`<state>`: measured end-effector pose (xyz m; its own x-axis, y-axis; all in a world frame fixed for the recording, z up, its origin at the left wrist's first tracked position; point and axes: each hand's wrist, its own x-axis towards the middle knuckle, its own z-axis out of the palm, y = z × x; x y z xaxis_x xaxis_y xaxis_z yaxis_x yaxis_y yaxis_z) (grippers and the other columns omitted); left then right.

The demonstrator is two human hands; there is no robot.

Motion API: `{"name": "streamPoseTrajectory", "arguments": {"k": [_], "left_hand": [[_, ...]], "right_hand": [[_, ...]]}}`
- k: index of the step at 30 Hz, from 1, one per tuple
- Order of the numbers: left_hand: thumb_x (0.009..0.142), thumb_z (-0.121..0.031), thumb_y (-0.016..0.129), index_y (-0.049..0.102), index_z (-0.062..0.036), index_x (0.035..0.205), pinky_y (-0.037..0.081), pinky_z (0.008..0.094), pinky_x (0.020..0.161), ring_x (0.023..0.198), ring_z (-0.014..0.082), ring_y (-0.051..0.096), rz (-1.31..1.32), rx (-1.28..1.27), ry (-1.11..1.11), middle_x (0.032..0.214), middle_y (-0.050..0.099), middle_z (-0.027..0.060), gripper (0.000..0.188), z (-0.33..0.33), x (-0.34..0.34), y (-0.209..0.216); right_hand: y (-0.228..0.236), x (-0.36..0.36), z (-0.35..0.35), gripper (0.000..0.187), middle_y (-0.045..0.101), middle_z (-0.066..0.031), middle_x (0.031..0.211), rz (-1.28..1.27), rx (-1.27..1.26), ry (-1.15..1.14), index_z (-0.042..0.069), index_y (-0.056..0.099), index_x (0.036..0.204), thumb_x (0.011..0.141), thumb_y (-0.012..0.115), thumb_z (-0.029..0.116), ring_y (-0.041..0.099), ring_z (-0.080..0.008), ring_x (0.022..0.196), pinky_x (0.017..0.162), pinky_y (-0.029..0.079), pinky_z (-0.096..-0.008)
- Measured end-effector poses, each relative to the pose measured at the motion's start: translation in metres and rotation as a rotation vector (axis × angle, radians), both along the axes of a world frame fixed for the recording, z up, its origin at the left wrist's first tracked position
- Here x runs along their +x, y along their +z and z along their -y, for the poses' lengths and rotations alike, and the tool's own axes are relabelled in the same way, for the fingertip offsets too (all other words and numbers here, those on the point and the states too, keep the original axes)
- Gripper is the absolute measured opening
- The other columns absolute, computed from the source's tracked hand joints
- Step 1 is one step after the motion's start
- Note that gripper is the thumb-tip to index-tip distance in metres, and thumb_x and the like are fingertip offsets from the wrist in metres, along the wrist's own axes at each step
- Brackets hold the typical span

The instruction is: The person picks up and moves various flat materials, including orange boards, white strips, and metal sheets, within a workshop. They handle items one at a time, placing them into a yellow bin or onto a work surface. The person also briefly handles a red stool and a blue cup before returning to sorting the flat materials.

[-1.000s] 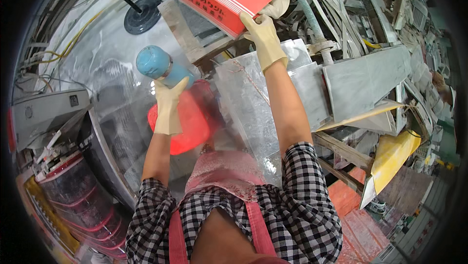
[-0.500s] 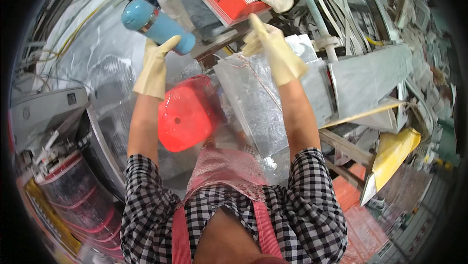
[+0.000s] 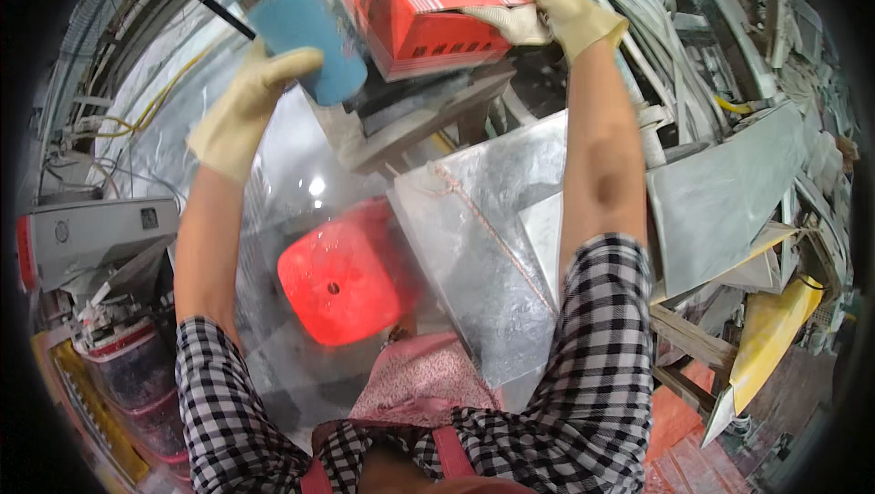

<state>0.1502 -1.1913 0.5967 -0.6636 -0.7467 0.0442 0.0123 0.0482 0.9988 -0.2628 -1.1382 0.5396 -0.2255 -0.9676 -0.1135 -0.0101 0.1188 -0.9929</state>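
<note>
Head view, hands: well apart, the left one clamped on the bottle, the right one up at the box; both wear pale yellow rubber gloves.
Left hand (image 3: 260, 93): wrapped around the lower part of the bottle, thumb laid across the front, the other fingers mostly hidden behind it.
Blue bottle (image 3: 301, 34): in the left hand at the upper left, tilted, its rounded top end toward the picture's upper edge; a shiny band circles it below that end.
Right hand (image 3: 574, 15): at the right end of the box, fingers reaching toward its top edge, beside the pale cloth; whether they pinch either one, I cannot tell.
Red box (image 3: 415, 25): at the top middle, just right of the bottle, with white stripes and dark print.
Pale cloth (image 3: 515, 25): poking out of the box's near right side.
Red stool (image 3: 333, 275): below, between the forearms, with a small hole in the seat.
Metal sheets (image 3: 483, 248): right of the stool, a thin cord (image 3: 492, 230) lying across them.
Far left: a grey machine (image 3: 100, 234) above a dark red drum (image 3: 137, 385).
Far right: a grey panel (image 3: 725, 198) and a bent yellow sheet (image 3: 773, 344).
</note>
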Motion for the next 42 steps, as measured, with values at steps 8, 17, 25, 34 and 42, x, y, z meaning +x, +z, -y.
{"name": "streamPoseTrajectory", "arguments": {"k": [8, 17, 25, 34, 42], "left_hand": [[0.079, -0.016, 0.072, 0.056, 0.0015, 0.130, 0.056, 0.0344, 0.087, 0.098, 0.0192, 0.067, 0.104, 0.010, -0.075, 0.111, 0.066, 0.0091, 0.056, 0.015, -0.028, 0.000], [0.080, -0.018, 0.074, 0.052, -0.0009, 0.135, 0.053, 0.0388, 0.094, 0.102, 0.0221, 0.066, -0.095, 0.346, 0.151, 0.113, 0.066, 0.0076, 0.061, -0.025, 0.009, -0.031], [0.078, -0.024, 0.077, 0.044, -0.0038, 0.144, 0.053, 0.0443, 0.100, 0.115, 0.0256, 0.063, -0.022, 0.323, 0.242, 0.129, 0.061, 0.0092, 0.076, -0.048, 0.064, -0.029], [0.081, -0.024, 0.078, 0.039, -0.0023, 0.147, 0.052, 0.0460, 0.103, 0.121, 0.0265, 0.061, -0.032, 0.340, 0.310, 0.135, 0.058, 0.0120, 0.080, -0.040, 0.057, -0.036], [0.087, -0.017, 0.074, 0.043, 0.0005, 0.143, 0.054, 0.0442, 0.100, 0.115, 0.0260, 0.064, -0.080, 0.421, 0.328, 0.131, 0.061, 0.0117, 0.067, -0.032, 0.055, -0.048]], "right_hand": [[0.033, 0.006, -0.034, 0.047, 0.070, -0.0074, 0.114, -0.446, 0.266, -0.127, 0.008, 0.058, 0.135, 0.102, 0.051, 0.041, 0.063, -0.0102, 0.108, 0.098, 0.049, -0.0345], [0.009, 0.036, -0.004, 0.045, 0.071, -0.0050, 0.109, -0.343, 0.193, -0.065, 0.008, 0.062, 0.128, 0.100, 0.055, 0.043, 0.066, -0.0138, 0.101, 0.092, 0.052, -0.0324], [0.011, 0.083, -0.001, 0.043, 0.071, -0.0029, 0.105, -0.044, 0.099, -0.096, 0.008, 0.065, 0.122, 0.098, 0.059, 0.044, 0.069, -0.0170, 0.095, 0.088, 0.055, -0.0305], [-0.027, 0.043, -0.065, 0.041, 0.070, -0.0094, 0.117, 0.188, -0.199, -0.275, 0.001, 0.063, 0.126, 0.100, 0.059, 0.031, 0.068, -0.0184, 0.101, 0.082, 0.055, -0.0316], [-0.062, 0.092, -0.087, 0.046, 0.065, -0.0079, 0.129, -1.006, -0.217, 0.093, 0.013, 0.074, 0.115, 0.072, 0.083, 0.027, 0.051, -0.0281, 0.127, 0.105, 0.041, -0.0417]]}}
